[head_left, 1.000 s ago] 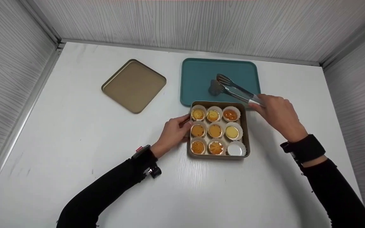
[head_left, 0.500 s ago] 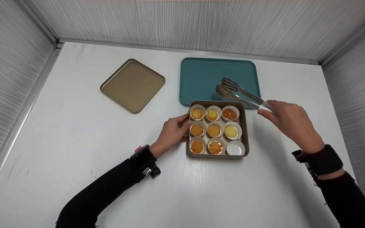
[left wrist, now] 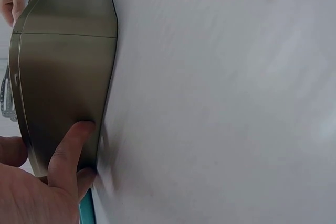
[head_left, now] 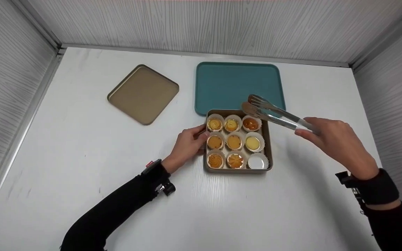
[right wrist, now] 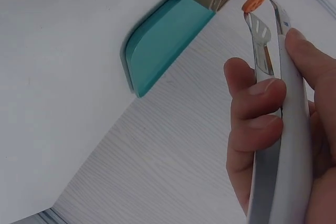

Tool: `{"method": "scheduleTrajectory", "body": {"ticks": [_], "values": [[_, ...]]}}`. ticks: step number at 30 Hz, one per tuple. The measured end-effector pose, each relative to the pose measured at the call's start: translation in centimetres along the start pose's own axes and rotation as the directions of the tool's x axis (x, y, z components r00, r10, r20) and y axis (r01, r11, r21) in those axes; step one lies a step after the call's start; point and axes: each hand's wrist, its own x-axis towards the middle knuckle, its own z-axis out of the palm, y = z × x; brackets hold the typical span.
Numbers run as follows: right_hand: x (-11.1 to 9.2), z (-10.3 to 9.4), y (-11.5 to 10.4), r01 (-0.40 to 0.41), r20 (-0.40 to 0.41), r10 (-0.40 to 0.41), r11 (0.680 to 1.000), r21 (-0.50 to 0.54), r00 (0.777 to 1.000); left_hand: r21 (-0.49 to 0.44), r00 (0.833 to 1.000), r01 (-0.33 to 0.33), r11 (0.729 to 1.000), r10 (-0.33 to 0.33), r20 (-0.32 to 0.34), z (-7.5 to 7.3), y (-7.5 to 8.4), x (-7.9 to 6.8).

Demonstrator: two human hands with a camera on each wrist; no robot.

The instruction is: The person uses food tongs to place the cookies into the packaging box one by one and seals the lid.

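Observation:
A square metal baking tin (head_left: pixel 270 146) stands on the table, with rows of white paper cups holding small tarts (head_left: pixel 234 142). Its near right paper cup (head_left: pixel 258 161) shows only a white inside. My left hand (head_left: pixel 187 144) grips the tin's left wall; in the left wrist view its fingers (left wrist: pixel 68 156) press the outside. My right hand (head_left: pixel 340 144) holds metal tongs (head_left: pixel 279 116) above the tin's far right corner. Pinched between the tong tips is a round orange tart (right wrist: pixel 254 2), plain in the right wrist view.
A teal tray (head_left: pixel 236 83) lies directly behind the tin. To its left is a flat, square gold-brown tray (head_left: pixel 143 94), turned cornerwise. Grey wood-grain walls (head_left: pixel 204 28) close off the white table (head_left: pixel 117 181) at the back and sides.
My right hand has moved right and toward me. The tongs have come from over the teal tray to above the tin's far right corner. The left hand keeps its grip.

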Motion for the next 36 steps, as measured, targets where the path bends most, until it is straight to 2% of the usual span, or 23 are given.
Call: {"method": "scheduleTrajectory", "body": {"ticks": [3, 9, 15, 24, 31, 36], "values": [[-0.4, -0.4, -0.1, 0.01, 0.032, -0.01, 1.0, -0.018, 0.999, -0.018, 1.0, 0.007, 1.0, -0.007, 0.009, -0.2, 0.0, -0.1], [-1.1, -1.1, 0.4, 0.093, 0.061, -0.091, 0.995, -0.022, 0.994, 0.005, 1.0, 0.015, 1.0, -0.015, -0.011, -0.9, -0.1, -0.2], [-1.8, -1.8, 0.9, 0.167, 0.082, -0.164, 0.986, -0.026, 0.983, -0.033, 0.999, 0.049, 0.998, -0.049, -0.012, -1.5, -0.3, -0.2], [-2.4, -2.8, 0.2, 0.168, 0.186, -0.158, 0.985, -0.036, 0.97, 0.027, 0.999, 0.036, 0.999, -0.035, -0.03, -1.7, -0.2, 0.0], [-2.4, -3.6, -0.3, 0.222, 0.224, -0.206, 0.974, -0.048, 0.952, 0.042, 0.999, 0.034, 0.999, -0.033, -0.03, -1.6, -0.2, 0.1], [-2.3, -4.4, -0.9, 0.223, 0.252, -0.198, 0.972, -0.073, 0.947, 0.04, 0.999, 0.021, 0.999, -0.02, -0.026, -1.5, -0.1, 0.1]]}}
